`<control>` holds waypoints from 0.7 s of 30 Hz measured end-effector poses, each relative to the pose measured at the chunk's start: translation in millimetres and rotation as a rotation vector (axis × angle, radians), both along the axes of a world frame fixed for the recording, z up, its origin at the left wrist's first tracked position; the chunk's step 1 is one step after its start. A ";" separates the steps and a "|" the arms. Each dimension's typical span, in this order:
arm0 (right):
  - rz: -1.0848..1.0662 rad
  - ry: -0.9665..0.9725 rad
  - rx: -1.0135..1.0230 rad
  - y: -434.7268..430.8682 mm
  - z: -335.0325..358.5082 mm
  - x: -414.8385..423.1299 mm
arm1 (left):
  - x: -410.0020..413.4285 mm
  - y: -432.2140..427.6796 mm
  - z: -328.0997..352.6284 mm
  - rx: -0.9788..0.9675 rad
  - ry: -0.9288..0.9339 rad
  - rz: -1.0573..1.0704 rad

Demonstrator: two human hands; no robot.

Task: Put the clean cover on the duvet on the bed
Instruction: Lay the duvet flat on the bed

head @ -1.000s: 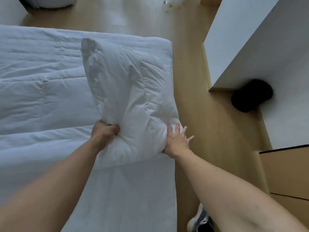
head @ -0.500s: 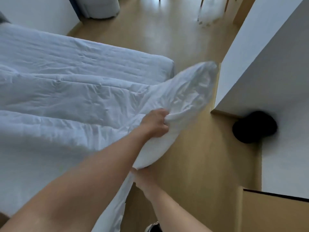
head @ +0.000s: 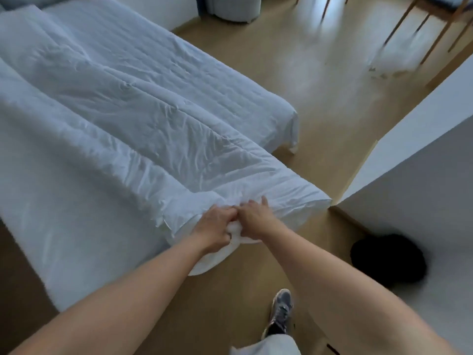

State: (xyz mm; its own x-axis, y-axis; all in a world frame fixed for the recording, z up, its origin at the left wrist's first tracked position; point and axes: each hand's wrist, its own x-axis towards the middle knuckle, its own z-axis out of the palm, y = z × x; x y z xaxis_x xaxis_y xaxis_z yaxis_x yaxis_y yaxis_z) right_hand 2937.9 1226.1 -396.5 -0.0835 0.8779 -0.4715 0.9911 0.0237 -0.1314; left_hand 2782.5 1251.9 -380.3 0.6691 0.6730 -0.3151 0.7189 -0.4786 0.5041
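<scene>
Wall (head: 414,139) stands close on your right, white and flat, its corner just beside the duvet's near end. A black rounded thing (head: 389,262) sits on the floor (head: 320,111) at the wall's foot, and your shoe (head: 281,310) is planted between it and the bed (head: 230,80). Farther off are wooden chair legs (head: 419,32) and a pale round stool (head: 233,8). The duvet (head: 153,139) is white, puffy and creased, lying lengthwise along the bed with its rolled end hanging past the bed's edge towards you. Your left hand (head: 216,228) and right hand (head: 256,219) sit side by side, touching, both clutching bunched cloth at that end. Open wooden floor runs beyond the bed's far corner.
</scene>
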 end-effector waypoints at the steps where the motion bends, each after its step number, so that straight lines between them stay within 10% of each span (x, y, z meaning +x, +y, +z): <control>1: 0.080 0.046 -0.016 14.0 -5.0 7.9 | -3.5 3.5 -2.8 0.065 -0.011 0.072; 4: 0.136 0.227 -0.031 52.5 -11.9 26.5 | -17.4 16.0 2.9 0.151 -0.011 0.660; 7: 0.137 0.338 -0.118 71.8 -6.8 35.4 | -24.5 22.6 10.1 -0.562 -0.332 1.488; 10: 0.230 0.374 -0.269 97.3 8.6 45.3 | -9.9 35.3 18.7 -1.167 -0.814 1.614; 16: 0.093 0.528 -0.674 163.1 47.5 87.8 | 11.6 93.5 20.9 -1.053 -0.993 1.520; 21: -0.263 1.148 -1.112 215.8 75.8 134.8 | 72.9 168.6 61.7 -0.527 -0.872 1.453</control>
